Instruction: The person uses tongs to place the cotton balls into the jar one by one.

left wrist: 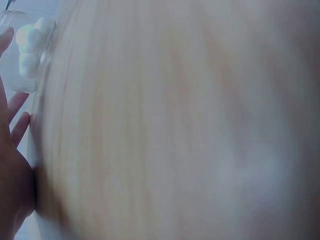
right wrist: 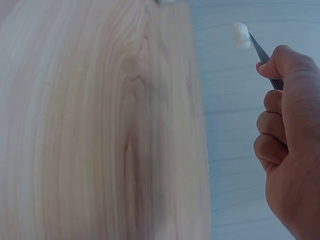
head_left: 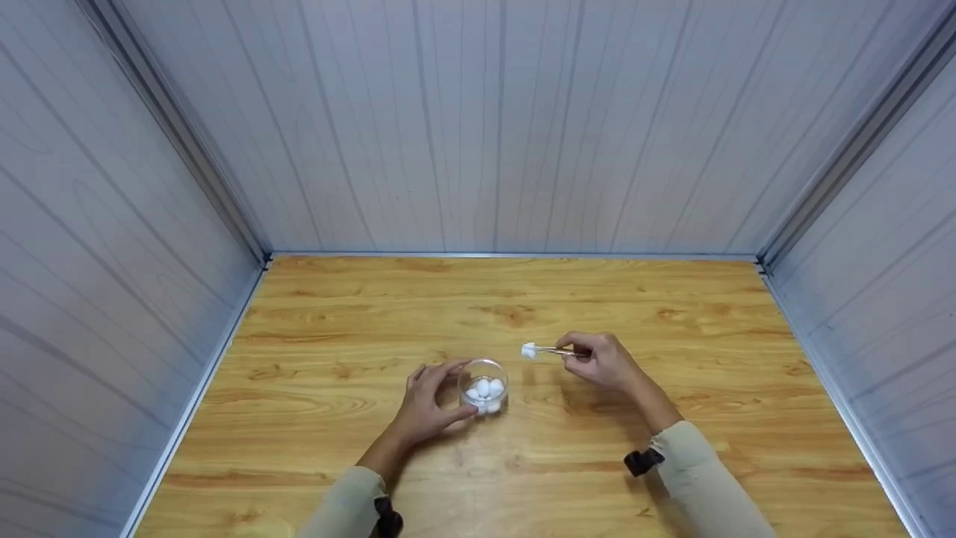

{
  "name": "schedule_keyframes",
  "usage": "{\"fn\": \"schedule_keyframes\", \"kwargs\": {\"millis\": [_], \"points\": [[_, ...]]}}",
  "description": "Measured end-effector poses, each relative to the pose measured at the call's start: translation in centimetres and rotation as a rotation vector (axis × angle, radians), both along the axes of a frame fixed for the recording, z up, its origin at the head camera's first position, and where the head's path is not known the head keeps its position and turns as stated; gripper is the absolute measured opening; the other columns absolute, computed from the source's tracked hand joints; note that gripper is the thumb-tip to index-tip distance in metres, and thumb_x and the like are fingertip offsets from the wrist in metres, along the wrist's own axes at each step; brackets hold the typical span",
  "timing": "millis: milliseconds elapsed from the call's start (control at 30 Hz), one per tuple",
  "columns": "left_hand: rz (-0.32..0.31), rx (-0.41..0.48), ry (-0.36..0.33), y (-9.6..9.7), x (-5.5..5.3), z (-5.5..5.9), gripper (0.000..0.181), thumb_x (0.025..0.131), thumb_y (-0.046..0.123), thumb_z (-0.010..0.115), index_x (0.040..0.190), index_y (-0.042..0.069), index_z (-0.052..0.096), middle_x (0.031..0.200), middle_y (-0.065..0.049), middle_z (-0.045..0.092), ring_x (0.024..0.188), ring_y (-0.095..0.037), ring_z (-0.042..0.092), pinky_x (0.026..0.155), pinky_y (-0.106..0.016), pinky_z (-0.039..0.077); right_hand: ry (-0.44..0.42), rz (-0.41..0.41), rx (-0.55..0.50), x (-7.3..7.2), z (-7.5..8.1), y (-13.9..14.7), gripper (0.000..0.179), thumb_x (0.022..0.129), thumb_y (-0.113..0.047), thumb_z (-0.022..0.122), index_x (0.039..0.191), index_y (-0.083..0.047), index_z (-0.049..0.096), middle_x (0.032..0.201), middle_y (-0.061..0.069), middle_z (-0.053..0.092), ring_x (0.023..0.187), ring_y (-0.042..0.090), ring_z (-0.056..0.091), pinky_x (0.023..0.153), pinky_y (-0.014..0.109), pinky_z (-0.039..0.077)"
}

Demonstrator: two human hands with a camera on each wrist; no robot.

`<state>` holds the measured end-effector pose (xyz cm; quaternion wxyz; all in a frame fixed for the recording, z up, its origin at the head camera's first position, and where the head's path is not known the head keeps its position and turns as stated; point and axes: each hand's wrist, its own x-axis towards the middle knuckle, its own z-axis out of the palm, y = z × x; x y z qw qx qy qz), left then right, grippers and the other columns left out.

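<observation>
A small clear glass jar (head_left: 503, 375) stands on the table with several white cotton balls (head_left: 484, 388) inside. My left hand (head_left: 422, 409) holds it from the left, thumb at the near side and fingers at the far side. To the right of the jar, above the table, my right hand (head_left: 603, 364) pinches metal tweezers (right wrist: 261, 53). Their tips grip one white cotton ball (right wrist: 241, 36), which points left, towards the jar. At the left edge of the left wrist view, the jar (left wrist: 15, 80) and part of the hand show.
The wood-grain table (head_left: 358, 321) is enclosed by pale panel walls (head_left: 478, 134) at the back and both sides. Metal strips (head_left: 515, 255) run along the table's edges. Each sleeve carries a black wrist device (head_left: 642, 461).
</observation>
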<state>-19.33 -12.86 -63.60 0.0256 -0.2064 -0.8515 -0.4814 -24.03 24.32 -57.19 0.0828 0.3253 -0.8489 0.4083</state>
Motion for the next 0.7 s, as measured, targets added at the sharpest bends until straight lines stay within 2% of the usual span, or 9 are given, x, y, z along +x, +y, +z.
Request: {"fn": "schedule_keyframes", "kwargs": {"millis": [233, 433, 700], "points": [[0.002, -0.016, -0.009, 0.0, 0.0, 0.2, 0.079, 0.088, 0.040, 0.096, 0.158, 0.027, 0.063, 0.142, -0.004, 0.079, 0.135, -0.033, 0.069, 0.133, -0.077, 0.018, -0.007, 0.025, -0.022, 0.1, 0.2, -1.2, 0.020, 0.096, 0.004, 0.072, 0.110, -0.005, 0.082, 0.066, 0.006, 0.062, 0.062, -0.007, 0.035, 0.058, 0.018, 0.033], [0.002, -0.016, -0.011, 0.0, 0.0, 0.2, 0.080, 0.087, 0.041, 0.096, 0.158, 0.027, 0.063, 0.142, -0.004, 0.079, 0.135, -0.033, 0.070, 0.133, -0.077, 0.019, 0.012, 0.043, -0.033, 0.2, 0.3, -2.4, 0.021, 0.093, 0.004, 0.072, 0.109, -0.004, 0.083, 0.066, 0.007, 0.063, 0.062, -0.007, 0.038, 0.058, 0.016, 0.034], [-0.006, -0.001, -0.032, 0.0, 0.0, 0.1, 0.079, 0.088, 0.041, 0.096, 0.158, 0.027, 0.063, 0.140, -0.006, 0.081, 0.137, -0.035, 0.064, 0.133, -0.078, 0.016, 0.051, 0.092, -0.059, 0.2, 0.1, -4.0, 0.019, 0.092, 0.005, 0.071, 0.106, -0.004, 0.082, 0.064, 0.007, 0.061, 0.063, -0.008, 0.037, 0.058, 0.016, 0.033]]}}
